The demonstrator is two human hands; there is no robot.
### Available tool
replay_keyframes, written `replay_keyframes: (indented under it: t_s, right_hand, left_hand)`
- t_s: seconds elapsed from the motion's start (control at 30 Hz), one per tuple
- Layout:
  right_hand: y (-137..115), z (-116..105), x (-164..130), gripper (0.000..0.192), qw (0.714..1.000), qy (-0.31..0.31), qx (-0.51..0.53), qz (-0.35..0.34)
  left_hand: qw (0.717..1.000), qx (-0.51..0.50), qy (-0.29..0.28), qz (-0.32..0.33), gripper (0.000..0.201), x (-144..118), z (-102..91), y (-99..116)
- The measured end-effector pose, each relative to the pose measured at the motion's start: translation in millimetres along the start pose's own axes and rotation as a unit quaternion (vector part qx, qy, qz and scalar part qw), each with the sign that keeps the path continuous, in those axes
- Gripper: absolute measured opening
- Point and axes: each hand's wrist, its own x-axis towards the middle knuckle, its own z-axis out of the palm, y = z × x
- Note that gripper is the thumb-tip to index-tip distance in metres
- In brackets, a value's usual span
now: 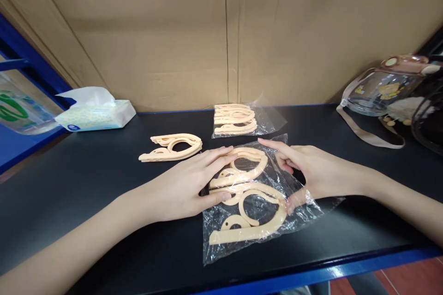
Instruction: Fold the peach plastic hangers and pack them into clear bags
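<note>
A clear plastic bag [221, 252] lies on the black table in front of me, with cream folding hangers [259, 233] inside, one group above the other. My left hand [194, 184] rests on the bag's left side, fingers stretched out over the hangers. At the bag's right side is my right hand [311, 170], its index finger extended and its thumb spread away, touching the plastic; the other fingers curl inward. Left of the bag, a loose stack of folded hangers [187, 151] sits on the table. Behind it lies a second plastic bag [272, 120] holding more folded hangers [235, 117].
A tissue pack [100, 113] stands at the back left, near a blue metal frame [31, 62]. Against the back is a cardboard wall [166, 37]. A clear bottle [384, 90] with a strap stands at the back right. The table [155, 258] has a blue front edge.
</note>
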Motion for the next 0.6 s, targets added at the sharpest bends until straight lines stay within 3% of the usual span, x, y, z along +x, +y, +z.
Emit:
replay_keyframes:
  t_s: [0.2,0.4,0.6]
  right_hand:
    - [-1.3,-1.5,-3.1,0.113,1.0,-0.004,-0.004,0.0]
    - [-0.8,-1.0,-1.1,0.108,1.0,-0.009,-0.011,-0.002]
    - [-1.8,-1.2,-1.5,0.104,1.0,-0.007,-0.01,-0.01]
  left_hand:
    - [1.0,-0.016,0.01,0.017,0.055,0.4,-0.1,-3.3]
    - [1.0,-0.003,0.009,0.015,0.064,0.7,0.0,-3.6]
    - [0.999,0.024,0.019,0.023,0.057,3.2,0.7,-4.1]
